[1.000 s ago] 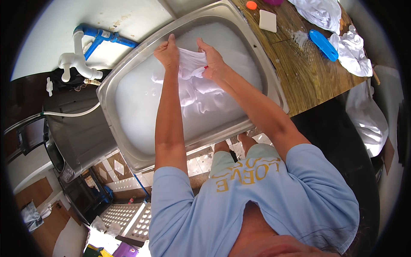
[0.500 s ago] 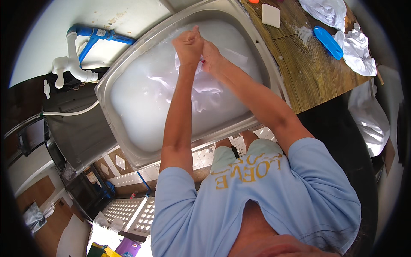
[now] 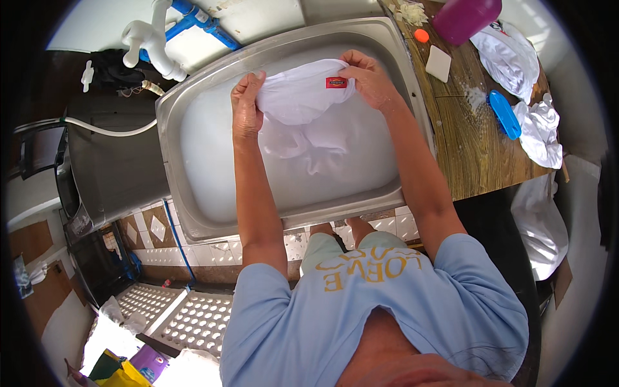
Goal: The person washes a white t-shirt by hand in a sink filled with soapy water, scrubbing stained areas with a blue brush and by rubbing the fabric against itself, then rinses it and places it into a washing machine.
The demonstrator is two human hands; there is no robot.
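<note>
A wet white garment (image 3: pixel 300 90) with a small red label is stretched between my two hands above a metal sink (image 3: pixel 169 148) of cloudy, soapy water. My left hand (image 3: pixel 247 103) pinches one end of its edge, thumb on top. At the other end, beside the red label, my right hand (image 3: pixel 366 79) grips the same edge with bent fingers. The lower part of the cloth sinks into the water and shows only faintly there.
White taps (image 3: pixel 149 44) on blue pipe stand back left. On the wooden counter (image 3: pixel 461 142) at right lie a blue brush (image 3: pixel 504 115), a pale soap bar (image 3: pixel 438 63), an orange cap (image 3: pixel 422 35), a purple container (image 3: pixel 467 19) and white cloths (image 3: pixel 540 132).
My hands were together, bunching the cloth over the water. They have moved apart, and the garment is now spread between them with its red label in sight. The view has shifted too.
</note>
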